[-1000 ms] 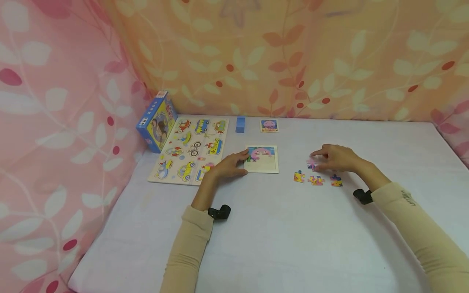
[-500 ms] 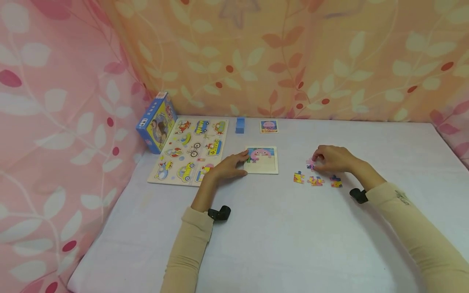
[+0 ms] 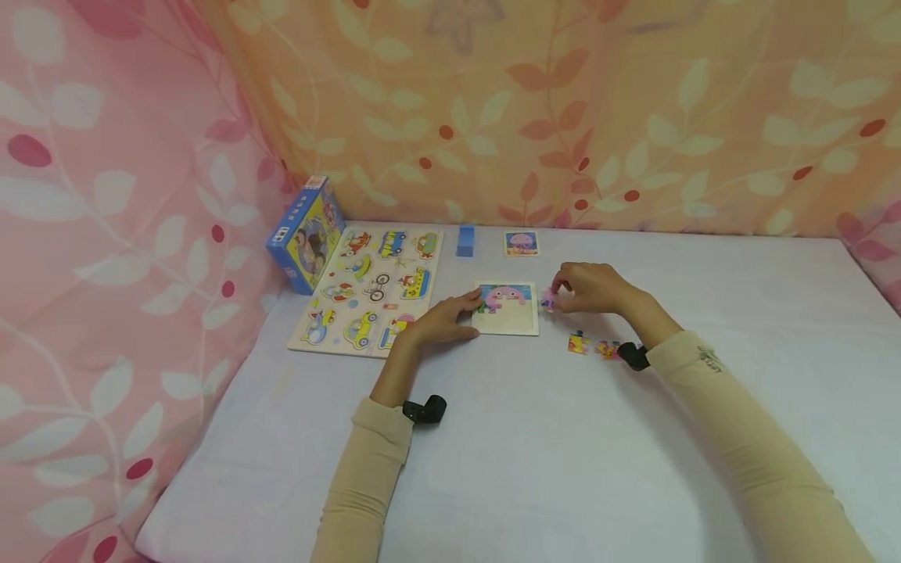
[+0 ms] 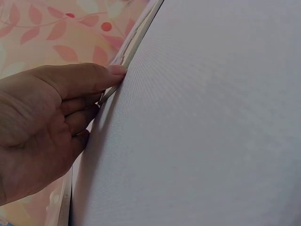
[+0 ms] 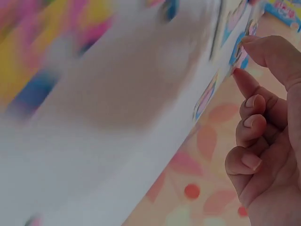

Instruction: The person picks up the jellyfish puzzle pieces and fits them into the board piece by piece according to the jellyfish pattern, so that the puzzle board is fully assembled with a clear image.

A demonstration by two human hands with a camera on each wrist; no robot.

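My left hand (image 3: 443,320) holds the left side of a small square puzzle tray (image 3: 517,317), with thumb and fingers along its edge. In the left wrist view the thumb of this hand (image 4: 42,108) presses the tray's rim (image 4: 136,42). Joined pieces with a pink octopus face (image 3: 505,294) fill the tray's upper part; its lower right is bare. Just right of the tray, my right hand (image 3: 594,288) pinches a pink jigsaw piece (image 3: 547,300) between thumb and index finger. The right wrist view shows this piece (image 5: 242,52) at the fingertips, other fingers curled.
Loose jigsaw pieces (image 3: 578,342) lie below the right forearm, partly hidden by the wrist camera (image 3: 635,356). Behind the tray are an octopus picture card (image 3: 522,242) and a blue block (image 3: 465,241). A vehicle puzzle board (image 3: 373,289) and blue box (image 3: 307,234) stand left.
My right hand has taken the pink jigsaw piece from among the loose ones and carried it left to the tray's right edge. My left hand has stayed on the tray.
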